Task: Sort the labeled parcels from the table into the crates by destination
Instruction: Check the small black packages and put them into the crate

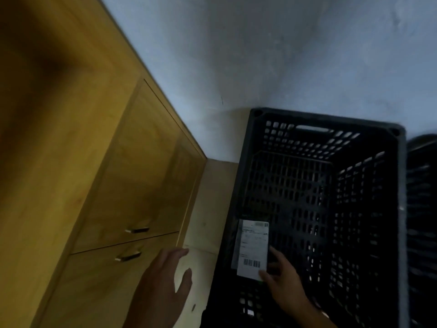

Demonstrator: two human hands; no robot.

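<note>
Your left hand hangs spread and empty, just left of the black crate. Your right hand pinches the labeled parcel by its near corner, inside the crate by the left wall. The parcel's long axis points away from you, barcode end nearest.

A storeroom-like corner: wooden cabinets, bare grey wall, black plastic crate.

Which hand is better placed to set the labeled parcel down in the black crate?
Right. The right hand pinches the labeled parcel inside the black crate, so it only needs to let go. The left hand is open outside the crate, holding nothing.
</note>
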